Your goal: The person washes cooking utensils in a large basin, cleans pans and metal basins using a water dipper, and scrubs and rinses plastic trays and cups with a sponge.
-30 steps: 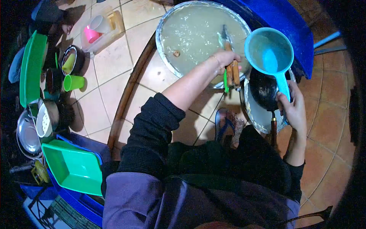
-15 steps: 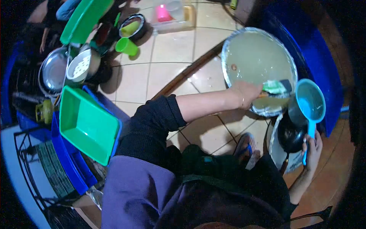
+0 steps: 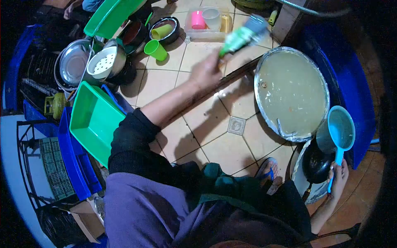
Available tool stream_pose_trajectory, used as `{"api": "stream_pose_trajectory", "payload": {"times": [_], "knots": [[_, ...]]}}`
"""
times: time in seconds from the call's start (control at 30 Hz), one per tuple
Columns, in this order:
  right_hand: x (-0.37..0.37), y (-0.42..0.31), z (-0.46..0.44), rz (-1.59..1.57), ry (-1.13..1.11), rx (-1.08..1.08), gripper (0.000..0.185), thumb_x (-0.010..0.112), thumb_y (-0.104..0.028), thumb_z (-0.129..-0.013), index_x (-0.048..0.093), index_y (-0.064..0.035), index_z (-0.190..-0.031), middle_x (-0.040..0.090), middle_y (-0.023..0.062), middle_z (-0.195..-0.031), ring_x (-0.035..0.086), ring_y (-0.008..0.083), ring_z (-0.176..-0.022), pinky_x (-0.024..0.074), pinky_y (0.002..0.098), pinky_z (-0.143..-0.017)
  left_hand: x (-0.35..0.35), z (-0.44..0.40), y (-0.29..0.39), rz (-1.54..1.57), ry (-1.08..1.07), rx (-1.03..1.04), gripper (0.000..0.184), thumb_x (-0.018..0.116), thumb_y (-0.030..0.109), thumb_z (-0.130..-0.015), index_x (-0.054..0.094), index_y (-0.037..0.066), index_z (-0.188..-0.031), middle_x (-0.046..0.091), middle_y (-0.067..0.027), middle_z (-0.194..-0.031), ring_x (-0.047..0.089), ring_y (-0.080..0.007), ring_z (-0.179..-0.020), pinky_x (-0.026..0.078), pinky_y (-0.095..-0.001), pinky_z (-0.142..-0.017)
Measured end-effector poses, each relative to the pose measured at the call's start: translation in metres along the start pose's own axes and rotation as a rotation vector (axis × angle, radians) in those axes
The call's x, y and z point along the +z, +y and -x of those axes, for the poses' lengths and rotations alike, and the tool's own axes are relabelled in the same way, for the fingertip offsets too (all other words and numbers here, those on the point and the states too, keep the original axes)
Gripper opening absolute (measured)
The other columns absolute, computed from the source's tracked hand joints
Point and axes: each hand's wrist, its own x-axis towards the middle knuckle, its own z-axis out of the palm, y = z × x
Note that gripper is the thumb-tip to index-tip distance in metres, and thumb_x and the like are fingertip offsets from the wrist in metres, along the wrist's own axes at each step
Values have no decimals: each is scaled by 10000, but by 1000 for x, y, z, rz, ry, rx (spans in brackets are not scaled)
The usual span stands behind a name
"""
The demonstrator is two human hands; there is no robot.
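Note:
My left hand (image 3: pixel 206 75) is closed around a green brush-like tool (image 3: pixel 244 36) with a grey end, raised above the tiled floor and blurred by motion. At the right, my right hand (image 3: pixel 340 173) grips the handle of a light-blue water dipper (image 3: pixel 341 129). The dipper's bowl is beside the lower right rim of a large round basin (image 3: pixel 257 89) holding cloudy liquid. A small brown bit floats near the basin's left side. Under the dipper, a dark wok (image 3: pixel 313 169) with a wooden handle rests in another pale basin (image 3: pixel 298 164).
A green tub (image 3: pixel 95 120) lies at the left near a blue crate (image 3: pixel 76 159). Metal pots, a white perforated strainer (image 3: pixel 102 64) and a lime cup (image 3: pixel 156 50) stand at the upper left. A clear box (image 3: pixel 206 34) with cups sits farther back. A blue tub (image 3: pixel 364 103) is at the right.
My left hand has swung up and left, carrying the brush-like tool from over the large basin to above the floor. My right hand still grips the dipper. The view has shifted.

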Motion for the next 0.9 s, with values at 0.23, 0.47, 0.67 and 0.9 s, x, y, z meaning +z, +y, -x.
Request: {"api": "stream_pose_trajectory", "payload": {"times": [0.23,0.47,0.67,0.9], "knots": [[12,-7,3,-27,-68,-13,179,481,-160,-869,431,-9,-950,483,26,-685,406,32,-437,336,167,-337,-41,-61,-87,-229,190,-372,473,523,135,-711,352,76,-1148,580,-235,-954,563,-405,-879,445,-479,-747],[29,-17,4,80,33,69,141,487,-123,-832,459,-22,-927,473,0,-652,400,27,-421,328,166,-329,-30,-149,-122,-292,249,-545,572,623,227,-714,349,9,-1167,566,-222,-1018,558,-352,-960,445,-430,-817],[34,-14,7,87,36,124,146,488,-117,-824,463,-24,-934,478,-4,-638,404,32,-416,323,169,-324,14,-179,-175,-282,176,-404,542,618,288,-750,423,-88,-1088,520,-281,-1064,518,-390,-999,431,-415,-844],[39,-18,8,96,39,134,131,482,-105,-817,469,-20,-915,478,-2,-641,397,36,-411,316,171,-320,10,-176,-173,-282,153,-321,848,595,548,-709,273,53,-1318,364,-219,-1291,420,-372,-1146,377,-425,-929]]}}
